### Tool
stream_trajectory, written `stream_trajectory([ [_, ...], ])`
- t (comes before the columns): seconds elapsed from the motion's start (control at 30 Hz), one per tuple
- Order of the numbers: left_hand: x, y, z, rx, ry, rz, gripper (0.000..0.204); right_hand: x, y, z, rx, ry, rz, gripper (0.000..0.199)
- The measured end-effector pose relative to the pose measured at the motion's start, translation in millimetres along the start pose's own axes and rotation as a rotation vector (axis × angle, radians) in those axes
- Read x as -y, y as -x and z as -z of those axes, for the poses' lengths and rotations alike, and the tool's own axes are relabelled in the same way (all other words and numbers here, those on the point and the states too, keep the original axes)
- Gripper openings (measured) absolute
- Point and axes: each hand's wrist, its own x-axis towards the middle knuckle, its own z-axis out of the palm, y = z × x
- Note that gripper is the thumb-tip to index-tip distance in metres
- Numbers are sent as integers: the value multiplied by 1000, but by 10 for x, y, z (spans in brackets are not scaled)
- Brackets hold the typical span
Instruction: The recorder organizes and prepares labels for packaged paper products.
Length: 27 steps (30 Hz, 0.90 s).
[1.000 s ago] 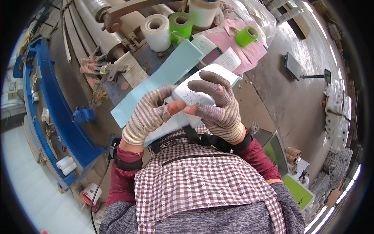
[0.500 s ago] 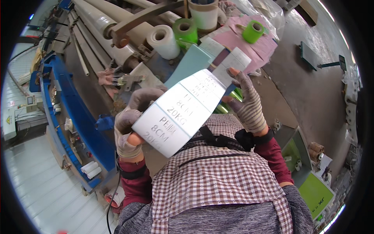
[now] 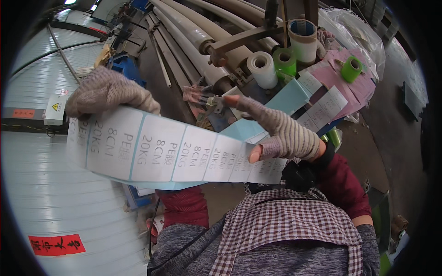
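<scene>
My left hand [image 3: 110, 94], in a striped fingerless glove, grips the left end of a long strip of white labels [image 3: 159, 147] on pale blue backing. Raised at the left, the strip bends there and narrows away to the right. My right hand [image 3: 287, 135] wears a matching glove and has its index finger and thumb spread wide. Its thumb is over the right part of the strip; whether it touches cannot be told. Beyond that hand lie another printed label strip [image 3: 322, 108] and pale blue backing [image 3: 287, 97].
A white roll [image 3: 262, 70], green rolls [image 3: 284, 62] and a larger white tube [image 3: 303, 43] stand behind the hands. Another green roll [image 3: 351, 69] rests on pink sheets [image 3: 363, 89]. Long rollers [image 3: 184, 27] stretch away behind. A spare glove [image 3: 195, 93] lies near the rollers.
My left hand has swung up and left, drawing the label strip out longer and more level. My right hand has come over the strip with its fingers spread. The view has shifted left.
</scene>
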Motion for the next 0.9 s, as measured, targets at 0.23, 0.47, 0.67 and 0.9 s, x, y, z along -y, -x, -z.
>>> stream_trajectory([
  [0.23,258,-695,-120,0,618,316,12,44,-127,-203,305,-455,-358,73],
  [0.47,126,-583,-4,-98,536,-202,13,438,305,275,272,-308,-513,42],
  [0.67,411,353,86,-150,142,-44,26,1001,420,1122,-80,482,-426,38],
  [0.9,864,1029,-54,-368,-195,327,36,946,421,1558,12,680,-538,35],
])
